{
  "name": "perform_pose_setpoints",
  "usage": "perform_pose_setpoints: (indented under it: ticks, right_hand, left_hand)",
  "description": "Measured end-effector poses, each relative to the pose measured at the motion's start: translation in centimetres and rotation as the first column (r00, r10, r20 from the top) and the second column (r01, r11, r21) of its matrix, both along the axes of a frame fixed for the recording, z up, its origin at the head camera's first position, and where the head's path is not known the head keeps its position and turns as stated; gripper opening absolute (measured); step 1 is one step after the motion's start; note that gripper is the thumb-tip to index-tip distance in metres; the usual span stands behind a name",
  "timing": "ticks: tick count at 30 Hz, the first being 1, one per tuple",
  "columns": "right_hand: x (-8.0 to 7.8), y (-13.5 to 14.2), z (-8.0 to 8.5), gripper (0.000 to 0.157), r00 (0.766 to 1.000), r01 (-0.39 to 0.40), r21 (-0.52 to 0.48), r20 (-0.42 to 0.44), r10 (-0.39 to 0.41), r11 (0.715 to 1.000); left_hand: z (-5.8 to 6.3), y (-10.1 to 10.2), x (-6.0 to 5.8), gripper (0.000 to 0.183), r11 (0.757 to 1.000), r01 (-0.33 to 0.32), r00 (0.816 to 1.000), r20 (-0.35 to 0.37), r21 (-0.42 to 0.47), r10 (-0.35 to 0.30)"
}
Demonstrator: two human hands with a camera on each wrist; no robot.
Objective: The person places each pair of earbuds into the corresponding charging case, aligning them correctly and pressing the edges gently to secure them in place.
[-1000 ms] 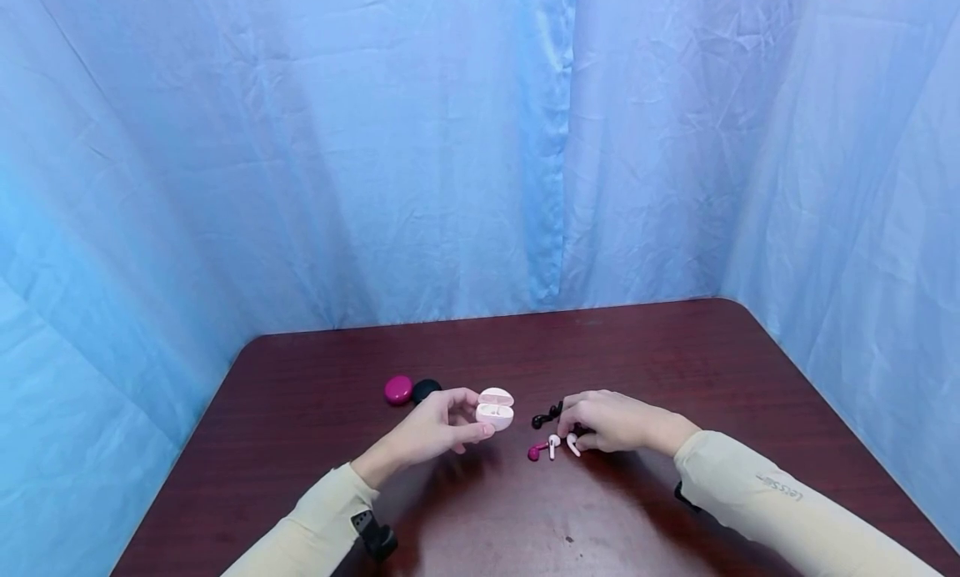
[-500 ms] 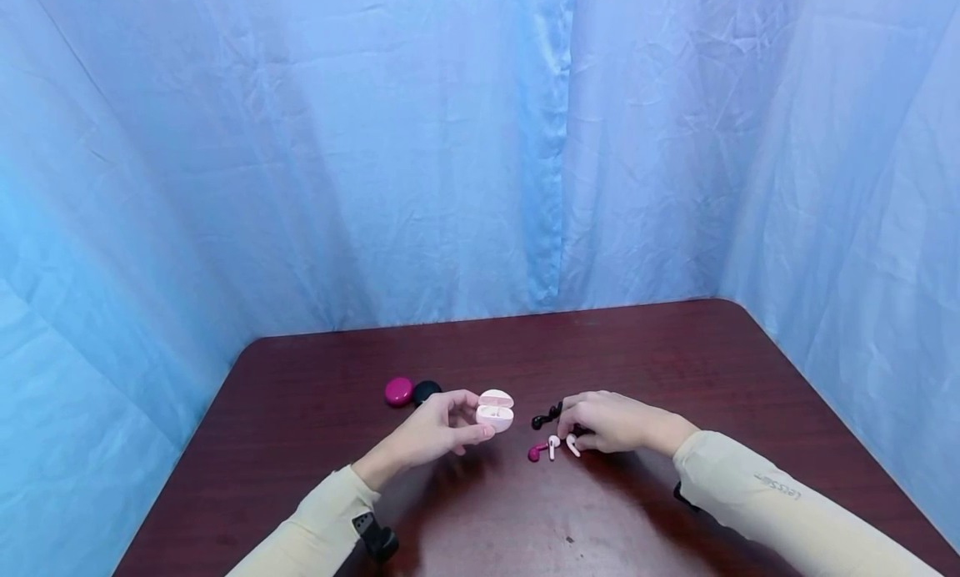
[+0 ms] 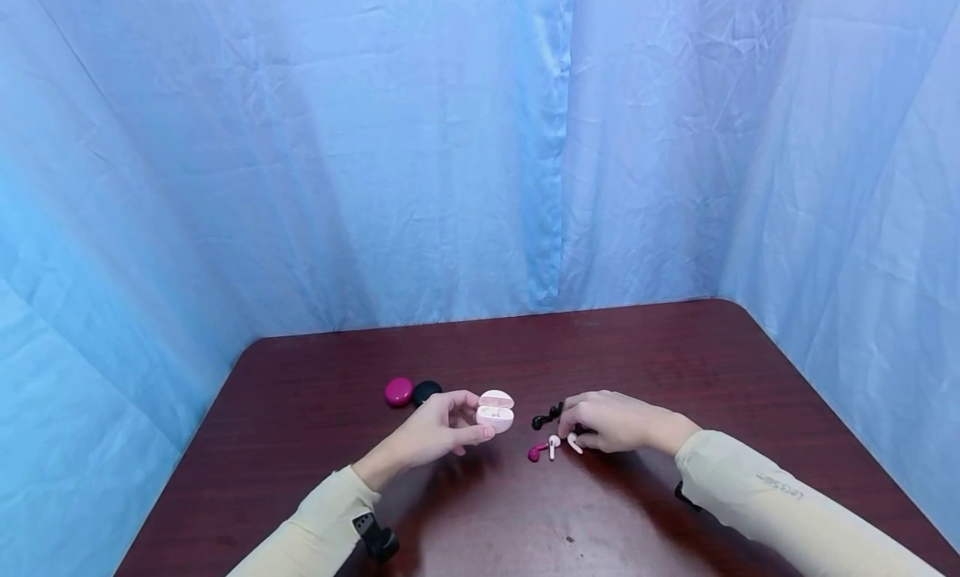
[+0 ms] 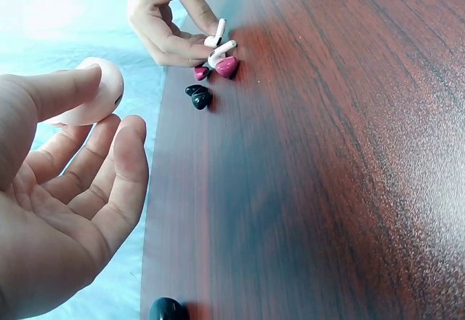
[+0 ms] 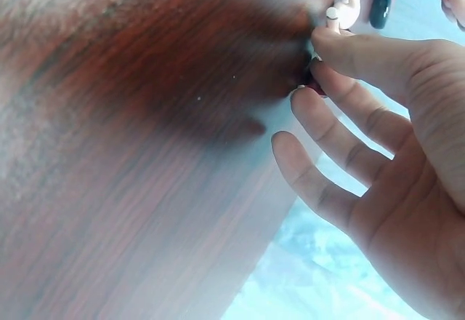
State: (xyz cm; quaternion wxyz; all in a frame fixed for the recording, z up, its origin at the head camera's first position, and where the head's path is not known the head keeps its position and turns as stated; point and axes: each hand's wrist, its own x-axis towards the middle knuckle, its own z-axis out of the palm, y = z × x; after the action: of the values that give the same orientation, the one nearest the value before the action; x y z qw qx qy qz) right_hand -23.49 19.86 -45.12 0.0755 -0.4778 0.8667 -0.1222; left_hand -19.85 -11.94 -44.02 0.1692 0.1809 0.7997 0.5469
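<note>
My left hand (image 3: 431, 431) holds a pale pink earbud case (image 3: 495, 420) above the table, thumb in front and fingers behind; its lid is tipped up. Over on the right, the thumb and forefinger of my right hand (image 3: 611, 421) pinch a white earbud (image 3: 575, 445) at the tabletop. Beside it lies a second white earbud (image 3: 553, 447). Magenta earbuds (image 4: 227, 68) are close by, one partly hidden behind the white ones. Black earbuds (image 3: 542, 420) rest just beyond. In the right wrist view, the thumb hides most of the pinched earbud.
Left of the held case, a round magenta case (image 3: 399, 391) and a round black case (image 3: 427, 391) sit side by side, the black one partly behind my left hand. The dark red wooden table (image 3: 480, 519) ends at blue curtains (image 3: 420, 185).
The white earbud at my right fingertips has turned slightly. Both hands stay in nearly the same place, and the pink case has barely moved.
</note>
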Motion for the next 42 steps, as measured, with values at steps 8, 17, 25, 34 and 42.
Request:
perform_pose_setpoints:
  ticks: [8, 17, 25, 34, 42]
  right_hand:
    - [-0.2, 0.1, 0.4, 0.014, 1.0, 0.003, -0.004, 0.003, -0.003, 1.0]
    - [-0.5, -0.2, 2.0, 0.011, 1.0, 0.003, -0.036, 0.026, -0.002, 0.999]
    - [-0.5, -0.4, 2.9, 0.014, 1.0, 0.003, -0.079, 0.006, -0.003, 0.997]
    - [-0.7, -0.5, 3.0, 0.009, 0.998, -0.009, -0.166, -0.058, -0.001, 0.986]
    - [-0.8, -0.7, 3.1, 0.011, 0.999, -0.026, -0.196, -0.05, 0.016, 0.98]
  left_hand:
    - [0.1, 0.1, 0.1, 0.037, 1.0, -0.003, 1.0, 0.001, -0.005, 0.003]
    - [0.6, 0.1, 0.0, 0.035, 1.0, 0.001, 1.0, -0.019, -0.014, -0.002]
    - [0.6, 0.2, 0.0, 0.037, 1.0, 0.002, 1.0, -0.015, -0.016, -0.002]
    - [0.7, 0.3, 0.1, 0.038, 1.0, 0.006, 1.0, -0.011, -0.021, -0.006]
    - [0.4, 0.2, 0.2, 0.036, 1.0, 0.007, 1.0, -0.006, -0.025, -0.007]
